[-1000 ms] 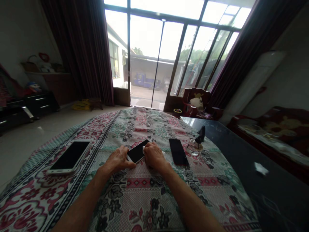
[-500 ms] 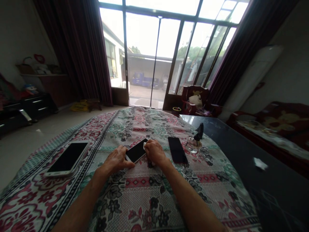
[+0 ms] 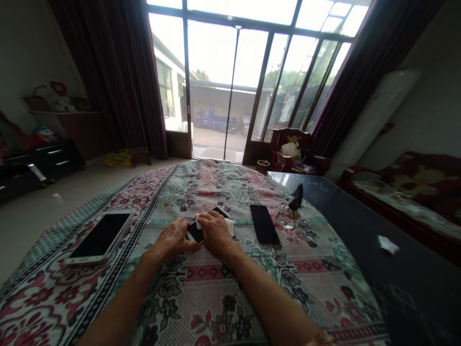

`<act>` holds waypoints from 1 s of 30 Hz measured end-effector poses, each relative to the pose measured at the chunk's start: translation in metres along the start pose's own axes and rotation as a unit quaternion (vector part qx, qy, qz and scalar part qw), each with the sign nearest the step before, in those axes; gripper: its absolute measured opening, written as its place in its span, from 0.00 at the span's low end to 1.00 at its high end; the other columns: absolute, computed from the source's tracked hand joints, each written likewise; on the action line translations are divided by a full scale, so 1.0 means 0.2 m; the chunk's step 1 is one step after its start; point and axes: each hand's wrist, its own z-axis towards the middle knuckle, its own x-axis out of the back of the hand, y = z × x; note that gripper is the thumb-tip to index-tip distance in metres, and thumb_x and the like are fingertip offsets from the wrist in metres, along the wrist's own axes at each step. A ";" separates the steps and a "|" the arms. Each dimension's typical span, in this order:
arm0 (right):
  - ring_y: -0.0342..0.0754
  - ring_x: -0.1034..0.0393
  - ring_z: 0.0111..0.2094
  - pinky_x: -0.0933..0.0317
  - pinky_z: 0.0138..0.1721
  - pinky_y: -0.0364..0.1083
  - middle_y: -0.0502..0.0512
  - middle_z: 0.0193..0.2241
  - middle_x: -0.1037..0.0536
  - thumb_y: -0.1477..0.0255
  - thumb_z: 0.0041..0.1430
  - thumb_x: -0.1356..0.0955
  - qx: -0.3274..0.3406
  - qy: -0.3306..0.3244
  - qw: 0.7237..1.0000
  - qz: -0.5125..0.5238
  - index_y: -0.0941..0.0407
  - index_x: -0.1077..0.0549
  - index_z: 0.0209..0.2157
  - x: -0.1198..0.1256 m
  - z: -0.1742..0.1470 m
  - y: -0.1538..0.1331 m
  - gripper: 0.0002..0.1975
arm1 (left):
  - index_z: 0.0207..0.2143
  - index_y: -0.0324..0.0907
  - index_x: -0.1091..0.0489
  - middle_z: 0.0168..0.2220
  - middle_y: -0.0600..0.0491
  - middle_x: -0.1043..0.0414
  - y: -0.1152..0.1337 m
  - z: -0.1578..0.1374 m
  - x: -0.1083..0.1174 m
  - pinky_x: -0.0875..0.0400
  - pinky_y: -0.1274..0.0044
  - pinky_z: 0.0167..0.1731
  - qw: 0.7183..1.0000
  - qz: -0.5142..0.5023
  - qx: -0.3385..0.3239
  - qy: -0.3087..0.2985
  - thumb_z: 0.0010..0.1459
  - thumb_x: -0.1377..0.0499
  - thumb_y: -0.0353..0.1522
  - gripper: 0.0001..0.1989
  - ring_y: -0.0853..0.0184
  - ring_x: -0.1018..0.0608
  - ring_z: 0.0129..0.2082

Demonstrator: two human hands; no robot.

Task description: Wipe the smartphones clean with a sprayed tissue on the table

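A white-edged smartphone with a dark screen lies on the patterned cloth, partly covered by my hands. My left hand grips its near left end between thumb and fingers. Over the middle of the screen, my right hand presses a white tissue, whose edges stick out past the fingers on both sides. To the right lies a black smartphone, and beside that stands a clear spray bottle with a black nozzle. Farther left rests a larger white device with a dark screen, apart from both hands.
The floral tablecloth covers the round table under everything. A dark glossy tabletop adjoins on the right, with a crumpled white tissue on it. Beyond are a wooden chair and glass doors.
My right hand with the tissue has slid left across the screen, from the phone's far right end to its middle. My left hand and the phone have stayed in place.
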 end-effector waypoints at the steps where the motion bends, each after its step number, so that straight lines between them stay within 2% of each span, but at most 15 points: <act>1: 0.50 0.37 0.48 0.47 0.51 0.48 0.52 0.49 0.23 0.75 0.65 0.39 -0.017 0.004 1.000 -0.005 0.52 0.25 0.46 0.01 0.01 0.02 0.13 | 0.42 0.38 0.28 0.41 0.45 0.31 0.00 0.00 0.00 0.32 0.70 0.41 1.000 0.002 0.000 -0.001 0.43 0.36 0.46 0.27 0.54 0.25 0.41; 5: 0.52 0.38 0.51 0.48 0.52 0.48 0.51 0.52 0.24 0.75 0.64 0.39 -0.095 0.019 0.995 -0.030 0.52 0.25 0.46 0.03 0.03 0.14 0.14 | 0.47 0.38 0.28 0.43 0.44 0.31 -0.01 0.00 0.00 0.32 0.69 0.43 1.000 0.000 0.006 0.003 0.44 0.36 0.48 0.31 0.53 0.25 0.43; 8: 0.53 0.39 0.51 0.48 0.52 0.49 0.52 0.53 0.25 0.76 0.64 0.39 -0.124 0.027 0.991 -0.046 0.53 0.25 0.45 0.05 0.01 0.18 0.15 | 0.47 0.39 0.27 0.44 0.44 0.31 -0.01 0.01 -0.01 0.32 0.69 0.44 1.000 -0.007 0.014 0.008 0.43 0.35 0.48 0.31 0.52 0.25 0.44; 10: 0.52 0.38 0.50 0.47 0.51 0.49 0.52 0.52 0.25 0.77 0.64 0.40 -0.109 0.026 0.992 -0.050 0.54 0.24 0.43 0.06 -0.01 0.16 0.14 | 0.45 0.41 0.25 0.43 0.44 0.30 -0.02 0.01 -0.01 0.32 0.69 0.43 1.000 -0.018 0.015 0.012 0.42 0.35 0.47 0.29 0.52 0.25 0.43; 16: 0.51 0.37 0.45 0.46 0.48 0.48 0.52 0.46 0.23 0.74 0.63 0.37 0.009 0.001 1.000 -0.015 0.53 0.25 0.40 0.03 -0.07 -0.02 0.10 | 0.38 0.41 0.25 0.40 0.47 0.28 -0.01 0.01 -0.01 0.31 0.71 0.38 0.999 -0.045 0.009 0.023 0.41 0.35 0.44 0.23 0.55 0.24 0.38; 20: 0.51 0.37 0.46 0.45 0.49 0.48 0.50 0.47 0.23 0.74 0.63 0.37 0.032 -0.004 0.999 0.009 0.52 0.24 0.41 0.03 -0.07 -0.05 0.10 | 0.39 0.39 0.27 0.40 0.47 0.28 -0.02 0.02 -0.02 0.31 0.71 0.39 0.998 -0.051 0.026 0.033 0.40 0.34 0.44 0.25 0.55 0.24 0.39; 24: 0.50 0.36 0.46 0.45 0.50 0.47 0.50 0.47 0.22 0.75 0.62 0.37 0.001 0.017 1.000 0.012 0.52 0.23 0.41 0.03 -0.04 0.00 0.11 | 0.46 0.38 0.28 0.43 0.44 0.28 -0.03 0.02 -0.02 0.31 0.70 0.42 0.996 -0.067 0.041 0.036 0.39 0.33 0.44 0.32 0.53 0.25 0.43; 30: 0.51 0.35 0.49 0.46 0.52 0.47 0.52 0.50 0.23 0.76 0.61 0.36 -0.088 0.046 0.995 -0.020 0.53 0.23 0.43 0.05 -0.03 0.13 0.13 | 0.49 0.39 0.28 0.43 0.44 0.28 -0.03 0.02 0.00 0.32 0.69 0.43 0.996 -0.074 0.029 0.029 0.42 0.34 0.44 0.32 0.53 0.25 0.43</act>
